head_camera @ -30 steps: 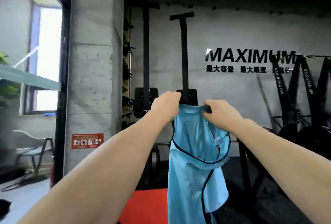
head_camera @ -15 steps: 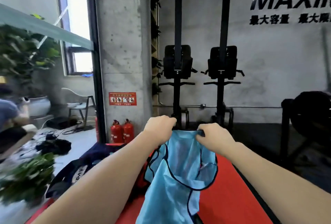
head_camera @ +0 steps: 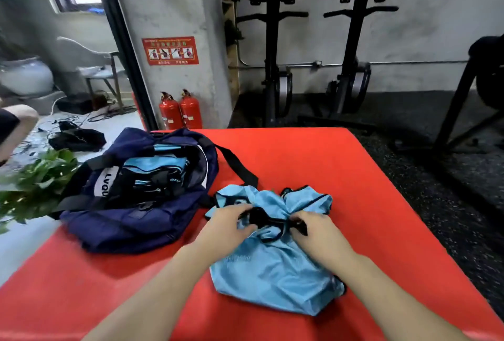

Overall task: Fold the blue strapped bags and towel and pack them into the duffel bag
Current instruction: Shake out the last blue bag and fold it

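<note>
On the red padded desk (head_camera: 354,177) now, no longer held up in the air: light blue fabric bag with black straps (head_camera: 272,267), crumpled. Left hand (head_camera: 229,220) and right hand (head_camera: 313,227) both curled on its black strap. Ready for folding, then into open navy duffel bag (head_camera: 131,218) just left, already holding blue bags

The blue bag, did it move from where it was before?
Yes. The blue bag went down: before, it hung in the air in front of the wall; now it lies on the red mat.

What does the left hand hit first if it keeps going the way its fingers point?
The left hand points right, so likely the black strap on the blue bag, then the right hand. Depth is unclear.
</note>
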A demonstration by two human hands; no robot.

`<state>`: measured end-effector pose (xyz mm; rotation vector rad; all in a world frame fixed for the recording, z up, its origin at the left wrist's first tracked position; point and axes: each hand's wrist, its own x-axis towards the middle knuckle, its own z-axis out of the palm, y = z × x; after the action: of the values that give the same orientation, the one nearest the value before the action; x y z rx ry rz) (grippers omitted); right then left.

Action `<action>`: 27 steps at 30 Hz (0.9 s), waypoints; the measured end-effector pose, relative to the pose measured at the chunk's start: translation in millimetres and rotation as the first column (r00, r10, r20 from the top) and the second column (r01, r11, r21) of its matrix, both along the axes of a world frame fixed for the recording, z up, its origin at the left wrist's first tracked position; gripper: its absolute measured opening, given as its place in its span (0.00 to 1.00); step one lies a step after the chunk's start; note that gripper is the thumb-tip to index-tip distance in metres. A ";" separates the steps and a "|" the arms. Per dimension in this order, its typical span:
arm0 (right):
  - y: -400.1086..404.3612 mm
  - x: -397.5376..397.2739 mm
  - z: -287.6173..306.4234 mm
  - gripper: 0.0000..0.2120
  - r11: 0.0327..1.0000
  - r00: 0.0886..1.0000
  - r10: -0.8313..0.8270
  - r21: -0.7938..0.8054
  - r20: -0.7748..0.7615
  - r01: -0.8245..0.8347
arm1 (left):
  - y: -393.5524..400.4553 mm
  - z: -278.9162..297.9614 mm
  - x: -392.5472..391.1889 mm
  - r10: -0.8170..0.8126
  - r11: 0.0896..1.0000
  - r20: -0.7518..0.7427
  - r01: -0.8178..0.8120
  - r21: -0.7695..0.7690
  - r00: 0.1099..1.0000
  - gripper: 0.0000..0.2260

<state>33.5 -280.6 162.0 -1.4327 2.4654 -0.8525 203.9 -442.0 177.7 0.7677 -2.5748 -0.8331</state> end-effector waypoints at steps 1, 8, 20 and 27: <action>-3.8 0.6 -1.0 0.13 1.000 1.000 0.019 -0.017 -0.024 -0.019 | -2.8 -2.3 -1.4 0.000 1.000 -0.017 0.000 -0.002 1.000 0.18; -1.0 -7.5 16.1 0.10 0.995 0.996 0.083 -0.055 -0.017 -0.083 | -7.0 3.8 7.7 0.024 1.000 -0.049 -0.024 -0.004 0.999 0.17; 62.1 48.8 23.3 0.09 0.931 0.938 0.330 0.127 0.110 -0.342 | 33.9 -8.3 55.2 -0.200 0.960 0.024 0.201 -0.196 0.979 0.21; 67.7 49.9 3.9 0.15 0.870 0.911 0.411 0.290 0.022 -0.400 | 49.9 -12.3 87.2 -0.302 0.940 0.122 0.317 -0.130 0.945 0.22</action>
<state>83.4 -212.8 165.9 -1.7697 2.0781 -0.3613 291.1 -392.2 165.4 0.3733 -2.8565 -0.6923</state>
